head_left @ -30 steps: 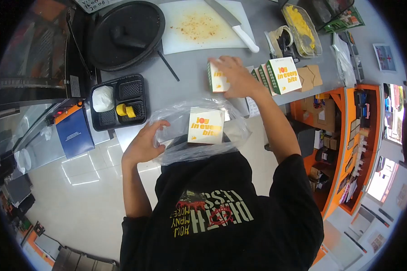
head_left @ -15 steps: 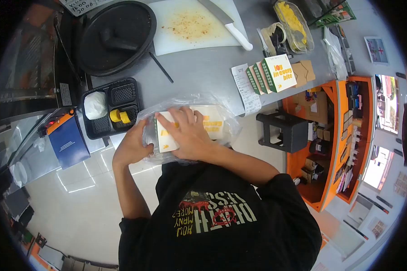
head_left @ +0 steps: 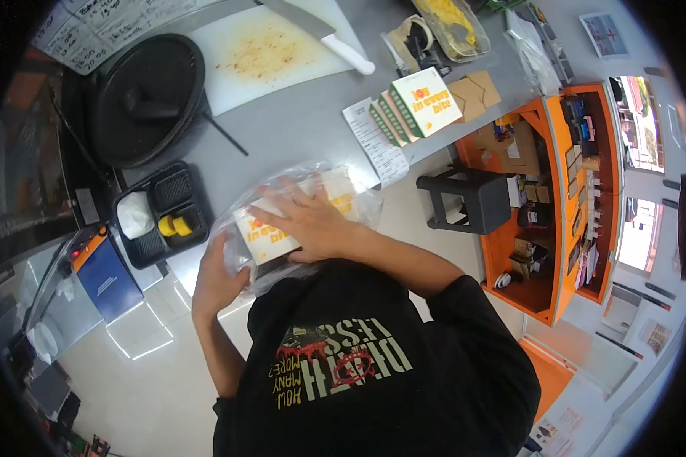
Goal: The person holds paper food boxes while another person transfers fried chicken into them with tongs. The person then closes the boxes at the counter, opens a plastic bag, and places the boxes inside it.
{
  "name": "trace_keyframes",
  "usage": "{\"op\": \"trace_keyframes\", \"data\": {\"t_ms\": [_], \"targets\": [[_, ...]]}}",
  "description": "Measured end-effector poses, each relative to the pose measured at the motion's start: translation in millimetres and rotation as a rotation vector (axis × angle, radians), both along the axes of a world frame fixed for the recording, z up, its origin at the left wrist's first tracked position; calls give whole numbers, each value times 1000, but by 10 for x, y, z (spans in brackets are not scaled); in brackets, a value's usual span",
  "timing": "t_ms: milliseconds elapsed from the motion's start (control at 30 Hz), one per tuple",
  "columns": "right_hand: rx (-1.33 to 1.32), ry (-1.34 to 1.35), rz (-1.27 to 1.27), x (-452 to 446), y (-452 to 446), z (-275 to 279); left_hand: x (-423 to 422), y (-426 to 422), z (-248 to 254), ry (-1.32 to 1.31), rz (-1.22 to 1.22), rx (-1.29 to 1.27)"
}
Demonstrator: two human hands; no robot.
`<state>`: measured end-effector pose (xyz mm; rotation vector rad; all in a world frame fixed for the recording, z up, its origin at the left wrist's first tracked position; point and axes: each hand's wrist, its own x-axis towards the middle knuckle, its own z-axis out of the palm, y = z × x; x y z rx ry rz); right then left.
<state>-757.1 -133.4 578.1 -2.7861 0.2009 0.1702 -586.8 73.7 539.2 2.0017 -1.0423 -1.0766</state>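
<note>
A clear plastic bag [head_left: 370, 209] lies at the counter's near edge with two white cardboard food boxes in it. The nearer box [head_left: 261, 238], printed in orange letters, sits towards the left; the other box [head_left: 341, 181] is partly covered by my hand. My right hand [head_left: 318, 226] spans the nearer box from above, fingers spread over its top and thumb at its near edge. At the bag's left side, my left hand [head_left: 219, 276] curls round the plastic, thumb apart from the fingers. How firmly it grips is hard to see.
Left stands a black compartment tray [head_left: 171, 186] with a white wrapped bundle and yellow pieces. Behind are a black lid [head_left: 149, 99], a cutting board [head_left: 282, 80] and a knife [head_left: 351, 55]. Several upright boxes [head_left: 427, 103] stand by a receipt [head_left: 375, 141]. A black stool [head_left: 469, 198] is at right.
The view has shifted and turned, so the counter items sit further left. My left hand has drawn slightly away from the box end; my right hand stays over the box.
</note>
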Motion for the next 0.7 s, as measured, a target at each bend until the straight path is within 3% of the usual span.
{"op": "trace_keyframes", "data": {"t_ms": [67, 100, 200, 300, 367, 400, 433, 467, 500, 600, 700], "targets": [[-73, 46, -58, -223, -227, 102, -14, -36, 137, 9, 69, 96], [229, 261, -159, -303, -358, 98, -49, -103, 202, -167, 18, 87], [-50, 110, -57, -471, -614, 331, -150, -276, 339, -173, 40, 127], [586, 267, 225, -405, -1137, 1065, -200, -351, 666, -118, -26, 181], [786, 50, 245, -503, -1614, 1381, -253, -430, 908, -108, -60, 115], [613, -24, 110, -609, -1826, 1434, -273, -443, 1019, -103, -72, 83], [170, -69, 90, -664, -2037, 1486, -269, -447, 1108, -85, -95, 119], [-250, 128, -86, -663, -2064, 1536, -275, -453, 1161, -122, -91, 112], [-345, 213, -151, -717, -2217, 1395, -294, -452, 1210, -158, -88, 109], [-234, 246, -104, -826, -2615, 966, -375, -433, 1304, -245, -33, 164], [-81, 57, -206, -726, -2448, 1242, -379, -451, 1353, -232, 30, 174]]}}
